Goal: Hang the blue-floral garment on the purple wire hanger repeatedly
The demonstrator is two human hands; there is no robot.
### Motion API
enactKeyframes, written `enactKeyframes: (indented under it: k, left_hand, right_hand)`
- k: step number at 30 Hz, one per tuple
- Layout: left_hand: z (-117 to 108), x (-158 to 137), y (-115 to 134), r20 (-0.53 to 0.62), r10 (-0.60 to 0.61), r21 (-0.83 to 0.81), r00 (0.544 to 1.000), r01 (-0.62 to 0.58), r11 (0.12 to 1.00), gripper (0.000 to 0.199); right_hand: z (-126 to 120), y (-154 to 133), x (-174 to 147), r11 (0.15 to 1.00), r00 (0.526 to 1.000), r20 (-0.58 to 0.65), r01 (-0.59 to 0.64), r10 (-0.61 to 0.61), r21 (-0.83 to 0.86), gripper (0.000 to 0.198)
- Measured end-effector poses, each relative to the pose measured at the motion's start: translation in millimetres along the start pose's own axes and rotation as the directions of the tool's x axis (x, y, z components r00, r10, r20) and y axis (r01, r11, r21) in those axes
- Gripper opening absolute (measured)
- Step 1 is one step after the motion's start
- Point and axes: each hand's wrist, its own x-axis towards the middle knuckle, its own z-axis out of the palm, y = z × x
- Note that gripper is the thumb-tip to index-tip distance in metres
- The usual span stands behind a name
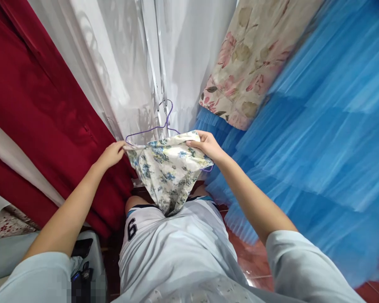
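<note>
A white cloth with blue and green flowers is stretched between my hands, its lower part hanging to a point before my lap. At its left upper corner my left hand is closed in a pinch. My right hand grips the upper right part, thumb on top and fingers behind. Behind the cloth is a thin purple clothes hanger, its bar partly covered; one end peeks out below my right hand. The hanger's hook sits at silvery-white vertical strips. Whether the cloth is a garment I cannot tell.
Dark red drapery hangs at the left and sheer white curtain behind. To the right are a floral cloth and a large layered blue tulle. A grey plastic stool or box with dark small items stands lower left.
</note>
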Motion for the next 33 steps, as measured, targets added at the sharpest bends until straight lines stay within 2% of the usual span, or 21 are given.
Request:
enactKeyframes:
  k: [3,5,8,11,14,17,20,23,27,31,32,33]
  left_hand:
    - [2,38,5,-0.111,0.055,0.068,0.992,-0.048,0.997,0.025]
    - [7,60,14,-0.176,0.05,0.009,0.983,-0.049,0.999,0.029]
    - [17,78,34,-0.125,0.021,-0.218,0.992,-0.048,0.975,0.032]
    - [20,72,56,-0.048,0.006,-0.362,0.999,-0.023,0.932,0.038]
    - [11,51,71,-0.111,0.021,-0.241,0.994,-0.047,0.969,0.044]
    - [-2,29,79,-0.163,-0.018,-0.06,0.986,0.009,0.998,0.04]
    - [-16,17,91,-0.198,-0.034,0.023,0.98,0.039,0.999,0.044]
    - [-30,15,111,-0.267,0.026,0.093,0.963,-0.001,0.996,0.043]
    - [-39,26,142,-0.263,0.109,0.22,0.959,-0.05,0.974,0.038]
    - [-27,42,151,-0.196,0.264,0.246,0.944,-0.213,0.945,0.034]
    - [-21,44,147,-0.193,0.307,0.236,0.932,-0.26,0.936,0.033]
    - [-13,45,141,-0.205,0.338,0.218,0.919,-0.294,0.931,0.032]
  right_hand:
    - [-1,1,6,0.998,1.0,-0.025,0.015,-0.017,-0.062,0.04]
    - [-4,2,8,0.999,0.999,-0.038,0.005,-0.007,-0.047,0.04]
    - [-13,4,6,0.998,0.998,-0.034,-0.053,0.054,0.018,0.041]
    - [-24,7,-7,0.998,0.998,-0.016,-0.053,0.053,-0.02,0.043]
    - [-37,16,-24,0.972,0.992,-0.099,0.06,-0.084,-0.228,0.041]
    - [-48,29,-34,0.937,0.972,-0.2,0.047,-0.123,-0.345,0.039]
    - [-57,36,-26,0.948,0.943,-0.292,0.067,-0.162,-0.31,0.041]
    - [-67,37,-7,0.947,0.89,-0.387,0.125,-0.239,-0.297,0.039]
    - [-80,41,3,0.955,0.846,-0.484,0.091,-0.224,-0.283,0.039]
    - [-70,52,-33,0.969,0.761,-0.619,0.055,-0.197,-0.242,0.038]
    - [-62,54,-49,0.974,0.75,-0.632,0.066,-0.192,-0.218,0.037]
    - [-52,56,-65,0.98,0.762,-0.621,0.09,-0.183,-0.178,0.036]
